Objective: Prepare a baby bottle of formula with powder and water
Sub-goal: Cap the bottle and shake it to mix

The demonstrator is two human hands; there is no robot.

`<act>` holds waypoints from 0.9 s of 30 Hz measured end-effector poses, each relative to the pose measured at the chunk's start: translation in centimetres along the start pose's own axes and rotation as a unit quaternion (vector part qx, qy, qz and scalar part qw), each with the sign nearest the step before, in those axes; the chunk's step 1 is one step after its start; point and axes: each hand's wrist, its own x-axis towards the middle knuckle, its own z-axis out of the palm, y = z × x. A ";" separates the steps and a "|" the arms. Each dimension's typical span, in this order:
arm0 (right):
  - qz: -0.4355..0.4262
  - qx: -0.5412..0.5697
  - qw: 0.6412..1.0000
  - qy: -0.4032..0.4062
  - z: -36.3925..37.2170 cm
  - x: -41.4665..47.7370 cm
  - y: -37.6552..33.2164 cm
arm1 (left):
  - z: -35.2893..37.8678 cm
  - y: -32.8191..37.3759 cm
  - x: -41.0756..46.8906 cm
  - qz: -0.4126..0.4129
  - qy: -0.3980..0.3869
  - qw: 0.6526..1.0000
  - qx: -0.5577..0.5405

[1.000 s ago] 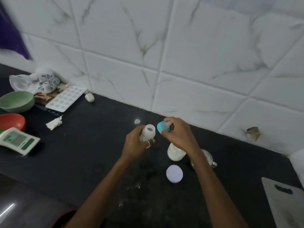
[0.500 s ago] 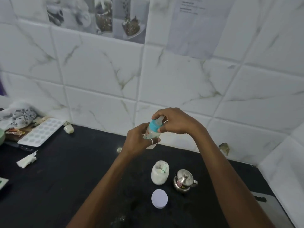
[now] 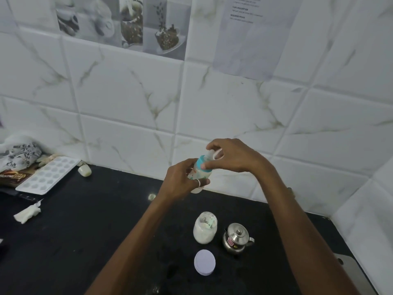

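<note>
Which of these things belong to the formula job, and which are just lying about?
In use:
baby bottle, held by left hand
teal cap, gripped by right hand
powder jar, open
jar lid
steel kettle

Lying about:
white tray
crumpled tissue
cloth bundle
chocolate wrapper

Both hands raised, left hand [image 3: 180, 180] clenched, right hand [image 3: 231, 155] pinching.

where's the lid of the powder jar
In the head view, the round white lid lies flat on the black counter, just in front of the open powder jar.
</note>
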 end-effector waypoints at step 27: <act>0.029 0.229 0.955 0.186 6.9 0.5 -0.3 | -0.2 0.6 0.8 0.011 0.041 0.999 0.010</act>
